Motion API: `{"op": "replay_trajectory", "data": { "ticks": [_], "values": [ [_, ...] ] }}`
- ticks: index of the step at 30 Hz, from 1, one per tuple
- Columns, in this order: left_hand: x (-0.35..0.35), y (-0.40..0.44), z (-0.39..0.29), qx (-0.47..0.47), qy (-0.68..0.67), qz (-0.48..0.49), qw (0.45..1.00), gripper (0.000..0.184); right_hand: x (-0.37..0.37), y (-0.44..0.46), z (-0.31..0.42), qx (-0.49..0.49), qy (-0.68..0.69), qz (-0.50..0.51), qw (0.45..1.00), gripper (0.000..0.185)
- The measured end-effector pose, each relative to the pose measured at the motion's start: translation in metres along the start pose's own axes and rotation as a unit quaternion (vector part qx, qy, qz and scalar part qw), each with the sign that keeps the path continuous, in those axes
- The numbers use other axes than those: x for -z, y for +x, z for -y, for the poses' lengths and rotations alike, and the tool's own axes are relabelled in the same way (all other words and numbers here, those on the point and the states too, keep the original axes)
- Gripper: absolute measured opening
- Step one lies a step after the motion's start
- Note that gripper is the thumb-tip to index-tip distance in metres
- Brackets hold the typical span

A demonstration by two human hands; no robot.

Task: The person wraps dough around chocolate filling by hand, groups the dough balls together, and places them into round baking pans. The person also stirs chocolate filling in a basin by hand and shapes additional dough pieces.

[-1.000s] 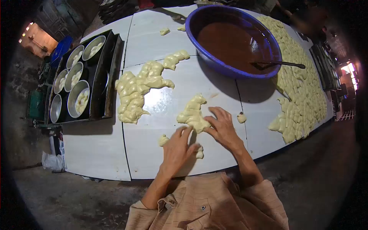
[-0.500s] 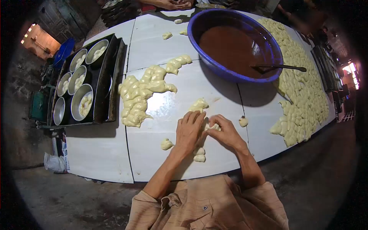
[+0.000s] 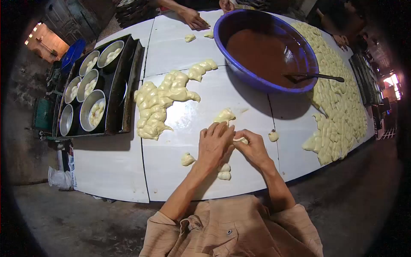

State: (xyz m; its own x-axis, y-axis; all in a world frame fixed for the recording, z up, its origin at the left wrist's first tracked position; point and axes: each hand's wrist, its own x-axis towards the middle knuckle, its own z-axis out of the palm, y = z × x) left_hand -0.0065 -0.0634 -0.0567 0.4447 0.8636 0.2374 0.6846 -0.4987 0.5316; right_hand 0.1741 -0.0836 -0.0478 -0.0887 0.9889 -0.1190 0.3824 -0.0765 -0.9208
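Dough is folding as the right hand is pinching it; the left hand is curving alongside, its grip hidden.

The tray is set on the left, with round tins held in it. The basin is placed at the far right of centre, a ladle rested in it. Dough is spread along the table's right side, beyond the basin.

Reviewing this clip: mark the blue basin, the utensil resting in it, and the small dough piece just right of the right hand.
Blue basin (image 3: 250, 79): head view, near outer wall.
Utensil (image 3: 327, 77): head view, dark handle.
Small dough piece (image 3: 273, 136): head view, middle.
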Motion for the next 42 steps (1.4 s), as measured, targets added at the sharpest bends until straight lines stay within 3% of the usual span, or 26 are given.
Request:
{"op": "replay_trajectory", "data": {
  "ticks": [3, 4, 7, 8, 11, 12, 15, 16, 17, 19, 20, 24, 27, 28, 29, 31, 32, 35, 36, 39, 41, 42],
  "values": [
    [-0.013, -0.001, 0.009, -0.064, 0.025, -0.014, 0.998, 0.038, 0.0, -0.002, 0.001, -0.035, -0.002, -0.005, 0.999, 0.018],
    [-0.009, 0.0, 0.005, -0.045, 0.003, 0.019, 0.999, 0.025, 0.002, -0.004, 0.002, -0.07, 0.077, 0.008, 0.995, 0.016],
    [-0.017, 0.0, 0.007, -0.05, 0.06, 0.014, 0.997, 0.033, 0.019, -0.017, 0.014, -0.171, 0.308, 0.046, 0.935, 0.013],
    [-0.015, 0.001, 0.003, -0.041, 0.052, 0.004, 0.998, 0.033, 0.029, -0.024, 0.015, -0.11, 0.417, 0.07, 0.9, 0.013],
    [-0.018, 0.0, 0.002, -0.037, 0.056, -0.021, 0.998, 0.037, 0.052, -0.031, 0.031, -0.029, 0.454, 0.018, 0.891, 0.019],
    [-0.015, 0.002, 0.005, -0.024, 0.066, 0.07, 0.995, 0.056, 0.053, -0.025, 0.021, -0.005, 0.528, 0.007, 0.849, 0.035],
    [0.018, 0.009, -0.018, 0.032, -0.031, 0.062, 0.997, 0.087, 0.054, -0.02, 0.05, -0.106, 0.506, -0.027, 0.855, 0.053],
    [0.023, 0.016, -0.021, 0.044, -0.057, 0.106, 0.992, 0.113, 0.049, -0.019, 0.037, -0.119, 0.481, -0.027, 0.868, 0.052],
    [0.03, 0.021, -0.03, 0.031, -0.069, 0.054, 0.996, 0.096, 0.043, -0.02, 0.032, -0.129, 0.477, -0.021, 0.869, 0.046],
    [0.028, 0.03, -0.03, 0.061, -0.26, 0.049, 0.962, 0.069, 0.027, -0.018, 0.023, -0.101, 0.448, -0.031, 0.888, 0.04],
    [0.031, 0.031, -0.034, 0.078, -0.251, 0.063, 0.963, 0.044, 0.021, -0.017, 0.024, -0.09, 0.431, -0.044, 0.897, 0.03],
    [0.024, 0.021, -0.034, 0.205, -0.382, 0.115, 0.893, 0.037, 0.029, -0.018, 0.04, -0.21, 0.189, -0.1, 0.954, 0.021],
    [0.022, 0.018, -0.033, 0.209, -0.477, 0.125, 0.845, 0.052, 0.023, -0.013, 0.014, 0.035, 0.168, -0.173, 0.97, 0.022],
    [0.02, 0.017, -0.036, 0.199, -0.575, 0.131, 0.783, 0.071, 0.026, -0.014, 0.01, -0.002, 0.247, -0.136, 0.959, 0.029],
    [0.018, 0.019, -0.043, 0.162, -0.571, 0.082, 0.801, 0.085, 0.026, -0.014, 0.01, -0.002, 0.255, -0.136, 0.957, 0.032],
    [0.008, 0.027, -0.039, 0.034, -0.419, 0.0, 0.907, 0.093, 0.025, -0.013, 0.023, -0.002, 0.273, -0.136, 0.952, 0.038],
    [0.001, 0.037, -0.045, 0.006, -0.409, -0.087, 0.908, 0.092, 0.026, -0.014, 0.04, 0.004, 0.283, -0.12, 0.952, 0.045],
    [-0.004, 0.052, -0.062, -0.071, -0.439, -0.115, 0.889, 0.083, 0.022, -0.014, 0.062, -0.044, 0.501, -0.084, 0.86, 0.032],
    [-0.015, 0.056, -0.071, -0.053, -0.514, -0.214, 0.829, 0.073, 0.023, -0.015, 0.074, -0.019, 0.546, -0.07, 0.834, 0.023],
    [-0.03, 0.067, -0.078, -0.035, -0.584, -0.219, 0.781, 0.085, 0.036, 0.002, 0.087, -0.027, 0.573, -0.04, 0.818, 0.014],
    [-0.029, 0.066, -0.075, 0.074, -0.7, -0.092, 0.704, 0.108, 0.05, 0.019, 0.081, -0.031, 0.532, -0.029, 0.846, 0.012],
    [-0.032, 0.07, -0.067, 0.053, -0.641, -0.078, 0.762, 0.11, 0.058, 0.029, 0.08, -0.033, 0.511, -0.021, 0.859, 0.011]
  ]
}}
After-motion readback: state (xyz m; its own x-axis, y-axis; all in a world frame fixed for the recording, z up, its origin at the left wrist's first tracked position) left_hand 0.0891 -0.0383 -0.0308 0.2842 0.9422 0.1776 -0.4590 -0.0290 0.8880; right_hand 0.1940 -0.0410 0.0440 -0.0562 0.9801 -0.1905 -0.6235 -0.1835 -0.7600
